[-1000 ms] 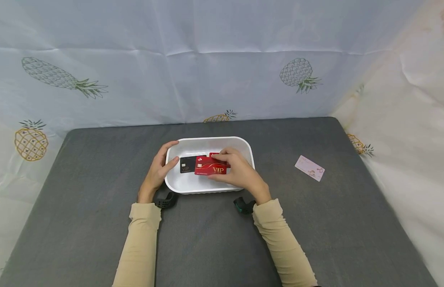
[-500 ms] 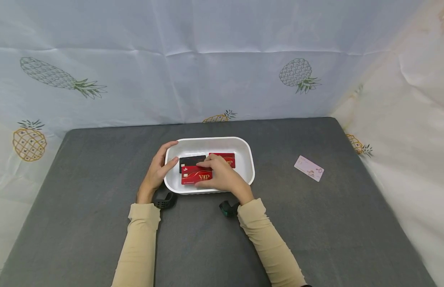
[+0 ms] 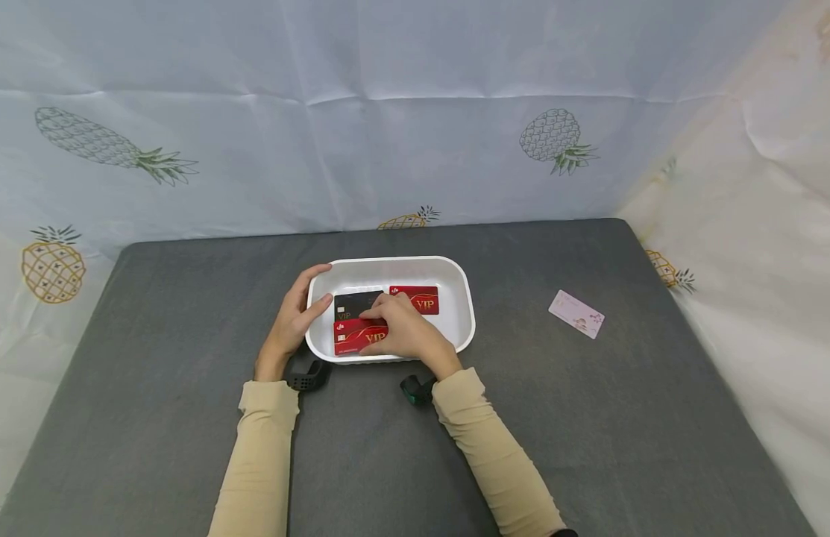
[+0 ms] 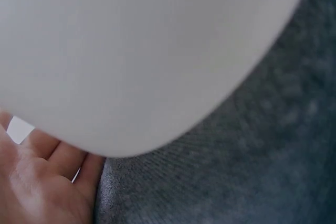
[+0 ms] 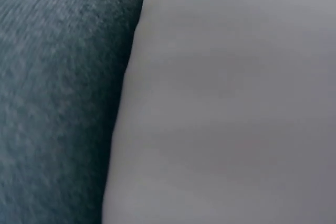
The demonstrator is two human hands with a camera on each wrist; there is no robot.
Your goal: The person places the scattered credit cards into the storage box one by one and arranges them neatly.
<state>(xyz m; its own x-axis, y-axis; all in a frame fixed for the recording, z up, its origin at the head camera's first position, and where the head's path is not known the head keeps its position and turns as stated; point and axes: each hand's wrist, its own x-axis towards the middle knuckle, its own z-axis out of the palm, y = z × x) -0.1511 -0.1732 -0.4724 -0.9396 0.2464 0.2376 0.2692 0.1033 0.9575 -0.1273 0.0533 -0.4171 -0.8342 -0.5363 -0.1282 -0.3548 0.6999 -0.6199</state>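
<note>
A white plastic tray stands on the grey table, with bank-style cards inside. My left hand holds its left end, thumb over the rim and fingers along the outside. In the left wrist view, that hand shows beside the tray's wall. My right hand reaches in over the front rim and pinches a red VIP card by its right end. Behind it lies a black VIP card, partly covered. Another red VIP card lies at the back right, partly behind my fingers.
A pale pink card lies on the table to the right of the tray. White cloth with pineapple prints hangs behind the table and at its sides. The tray's wall fills most of the right wrist view.
My right hand has carried the red card left and toward the front of the tray, uncovering the other red card at the back right. My left hand keeps its place.
</note>
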